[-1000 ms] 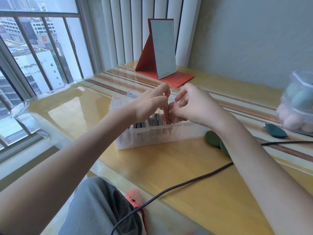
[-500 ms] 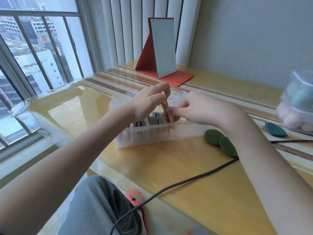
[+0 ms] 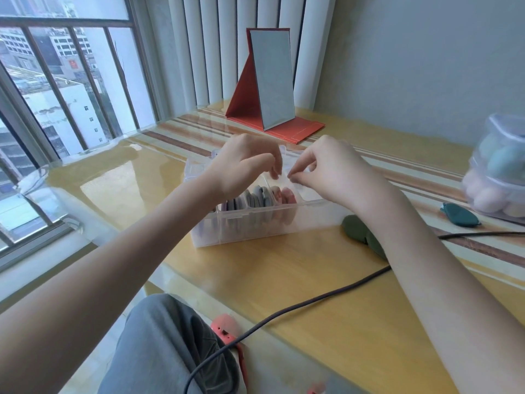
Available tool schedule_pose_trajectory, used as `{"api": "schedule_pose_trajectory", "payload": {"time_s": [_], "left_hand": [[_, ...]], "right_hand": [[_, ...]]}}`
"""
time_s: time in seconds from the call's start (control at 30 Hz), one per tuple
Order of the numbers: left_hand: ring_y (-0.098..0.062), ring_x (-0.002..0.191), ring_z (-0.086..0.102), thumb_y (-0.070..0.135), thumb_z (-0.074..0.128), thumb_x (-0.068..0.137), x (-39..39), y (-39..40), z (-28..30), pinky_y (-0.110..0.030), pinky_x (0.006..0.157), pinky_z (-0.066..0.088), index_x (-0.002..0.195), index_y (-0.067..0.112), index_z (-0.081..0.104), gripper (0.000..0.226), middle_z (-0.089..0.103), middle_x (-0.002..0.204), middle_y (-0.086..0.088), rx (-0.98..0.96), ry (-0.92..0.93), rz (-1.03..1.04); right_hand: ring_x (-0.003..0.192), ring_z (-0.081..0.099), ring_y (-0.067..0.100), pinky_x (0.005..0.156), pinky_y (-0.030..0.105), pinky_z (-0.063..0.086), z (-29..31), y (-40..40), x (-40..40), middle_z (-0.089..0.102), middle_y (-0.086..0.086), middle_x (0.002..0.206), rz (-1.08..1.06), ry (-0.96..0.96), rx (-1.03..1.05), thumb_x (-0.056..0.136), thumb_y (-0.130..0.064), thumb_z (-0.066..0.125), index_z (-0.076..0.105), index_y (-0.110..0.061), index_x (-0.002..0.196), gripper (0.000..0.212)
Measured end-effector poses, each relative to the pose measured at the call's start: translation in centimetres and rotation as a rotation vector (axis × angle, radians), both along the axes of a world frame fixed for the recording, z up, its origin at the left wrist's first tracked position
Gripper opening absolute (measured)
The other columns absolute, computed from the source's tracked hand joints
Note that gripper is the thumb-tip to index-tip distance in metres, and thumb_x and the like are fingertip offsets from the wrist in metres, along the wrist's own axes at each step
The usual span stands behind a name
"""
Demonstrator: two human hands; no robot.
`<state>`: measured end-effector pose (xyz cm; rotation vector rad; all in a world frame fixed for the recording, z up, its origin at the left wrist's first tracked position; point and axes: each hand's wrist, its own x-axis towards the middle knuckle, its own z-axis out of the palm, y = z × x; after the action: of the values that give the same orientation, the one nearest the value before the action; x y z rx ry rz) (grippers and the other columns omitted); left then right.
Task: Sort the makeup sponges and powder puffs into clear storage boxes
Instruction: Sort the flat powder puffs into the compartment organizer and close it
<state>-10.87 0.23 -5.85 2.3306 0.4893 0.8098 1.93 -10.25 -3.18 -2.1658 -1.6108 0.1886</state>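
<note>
- We see the left hand [image 3: 244, 163] held over the clear storage box [image 3: 255, 223], its fingers [image 3: 274, 169] curled downward above the middle of the box; whether they pinch anything we cannot tell.
- The right hand [image 3: 332, 172] is just beside it, thumb and forefinger pressed together on what looks like a thin clear divider [image 3: 285, 169] rising from the box, though the piece is too faint for us to be sure.
- The box stands on the yellow surface [image 3: 312, 294], and powder puffs [image 3: 261, 196] stand on edge in its compartments: purple and grey ones toward the left, pink ones [image 3: 285, 194] next to them. The compartment at the right end, under the right hand, looks bare.
- Two dark green puffs [image 3: 359, 230] lie on the surface just right of the box, partly behind the right forearm.
- A teal puff [image 3: 458, 214] lies farther right, near a clear container [image 3: 500, 169] holding egg-shaped sponges [image 3: 488, 197] in pink and teal.
- A red folding mirror [image 3: 270, 81] stands at the back of the surface, well apart from the box.
- A dark cable [image 3: 284, 314] runs across the surface under the right arm and down past a grey-clad knee [image 3: 164, 345].
</note>
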Motion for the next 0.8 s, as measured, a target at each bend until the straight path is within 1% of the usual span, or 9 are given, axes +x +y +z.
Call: {"api": "schedule_pose_trajectory", "payload": {"time_s": [0.17, 0.37, 0.43, 0.47, 0.57, 0.67, 0.7, 0.73, 0.8], "left_hand": [[-0.04, 0.077, 0.057, 0.023, 0.049, 0.066, 0.2, -0.2, 0.0, -0.048, 0.07, 0.047, 0.061, 0.007, 0.073, 0.029, 0.062, 0.074, -0.031, 0.026, 0.138, 0.023], [-0.037, 0.072, 0.056, 0.026, 0.048, 0.066, 0.4, -0.7, 0.2, -0.048, 0.067, 0.047, 0.061, -0.006, 0.065, 0.037, 0.061, 0.07, -0.027, 0.14, 0.253, -0.005], [-0.035, 0.068, 0.056, 0.026, 0.046, 0.069, 0.5, -0.8, 0.8, -0.044, 0.063, 0.047, 0.06, -0.002, 0.067, 0.037, 0.062, 0.066, -0.022, 0.105, 0.276, 0.008], [-0.027, 0.061, 0.056, 0.028, 0.045, 0.071, 0.6, -0.9, 1.1, -0.039, 0.059, 0.046, 0.059, 0.004, 0.07, 0.036, 0.062, 0.061, -0.013, 0.101, 0.275, 0.026], [-0.009, 0.053, 0.053, 0.033, 0.046, 0.082, 2.0, -2.0, 2.4, -0.027, 0.054, 0.041, 0.062, 0.015, 0.072, 0.037, 0.062, 0.058, 0.006, 0.227, 0.225, 0.07], [-0.014, 0.067, 0.06, 0.033, 0.048, 0.091, 5.1, -4.6, 2.6, -0.022, 0.066, 0.038, 0.074, 0.018, 0.071, 0.033, 0.068, 0.074, 0.005, 0.494, 0.19, 0.033], [-0.017, 0.071, 0.06, 0.034, 0.047, 0.091, 6.4, -5.6, 2.4, -0.024, 0.072, 0.037, 0.076, 0.018, 0.069, 0.031, 0.068, 0.076, 0.004, 0.572, 0.203, 0.027], [-0.02, 0.075, 0.06, 0.033, 0.047, 0.09, 7.7, -6.5, 1.9, -0.026, 0.077, 0.037, 0.079, 0.018, 0.068, 0.029, 0.068, 0.078, 0.002, 0.614, 0.228, 0.025], [-0.023, 0.084, 0.062, 0.03, 0.048, 0.088, 10.1, -7.4, 1.0, -0.029, 0.078, 0.043, 0.093, 0.017, 0.068, 0.024, 0.069, 0.089, 0.0, 0.544, 0.311, 0.024]], "right_hand": [[0.06, 0.051, 0.004, 0.043, 0.015, 0.031, -0.7, 0.2, -0.5, 0.057, -0.011, 0.067, 0.067, 0.044, -0.117, 0.086, -0.017, 0.07, 0.078, -0.024, 0.087, 0.01], [0.069, 0.056, 0.003, 0.054, 0.019, 0.038, 0.7, -0.7, 1.7, 0.063, -0.014, 0.07, 0.059, 0.283, -0.016, 0.086, -0.024, 0.072, 0.078, -0.026, 0.084, 0.007], [0.063, 0.056, 0.008, 0.055, 0.022, 0.042, 1.0, -1.4, 4.1, 0.067, -0.009, 0.07, -0.044, 0.317, 0.087, 0.085, -0.028, 0.072, 0.077, -0.028, 0.081, 0.006], [0.063, 0.055, 0.012, 0.057, 0.025, 0.044, 0.8, -1.6, 5.5, 0.068, -0.006, 0.073, -0.11, 0.319, 0.13, 0.086, -0.026, 0.071, 0.076, -0.028, 0.082, 0.007], [0.084, 0.061, 0.022, 0.07, 0.03, 0.046, -0.9, -1.9, 9.4, 0.068, 0.001, 0.102, -0.321, 0.199, 0.11, 0.091, -0.019, 0.063, 0.072, -0.023, 0.104, 0.016], [0.121, 0.052, 0.024, 0.095, 0.033, 0.042, -3.6, -2.2, 11.4, 0.054, 0.002, 0.138, -0.339, 0.11, -0.063, 0.094, -0.022, 0.058, 0.055, -0.019, 0.134, 0.04], [0.121, 0.052, 0.025, 0.097, 0.033, 0.043, -4.5, -2.2, 11.7, 0.055, 0.003, 0.137, -0.32, 0.132, -0.098, 0.093, -0.023, 0.057, 0.055, -0.017, 0.134, 0.041], [0.111, 0.056, 0.026, 0.088, 0.029, 0.047, -5.3, -2.3, 11.9, 0.062, 0.005, 0.126, -0.298, 0.147, -0.115, 0.092, -0.021, 0.058, 0.061, -0.014, 0.124, 0.033], [0.081, 0.055, 0.026, 0.058, 0.022, 0.042, -6.6, -2.3, 11.9, 0.066, 0.003, 0.083, -0.288, 0.129, -0.066, 0.086, -0.014, 0.058, 0.063, -0.014, 0.08, 0.008]]}}
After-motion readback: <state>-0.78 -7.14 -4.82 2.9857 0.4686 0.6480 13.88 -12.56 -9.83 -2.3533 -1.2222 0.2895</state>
